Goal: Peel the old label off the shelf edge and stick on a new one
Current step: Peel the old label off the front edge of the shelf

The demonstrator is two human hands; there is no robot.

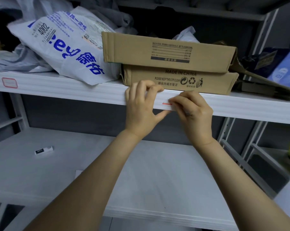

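Both hands are up at the shelf edge, the white front lip of the upper shelf. The left hand has its fingers curled over the top of the lip and its thumb reaching in underneath, so that grip is closed on the shelf edge itself. Just beside it, the right hand has its fingertips bunched tight at the right end of the label. That grip looks like a pinch on the label. The label is a white strip with a red line, lying on the face of the lip between the two hands, and its right part is hidden under the fingers.

Containers next. Two cardboard boxes sit directly above the hands, the upper box stacked flat on the lower box. Both are shut, so their contents can't be seen. To their left lies one white courier bag with blue print, bulging, its contents hidden too. A blue packet lies blurred at far right.

On labels the count is two, with a second label, red-bordered, far left on the same lip. On the lower shelf lies one small white stick-shaped item.
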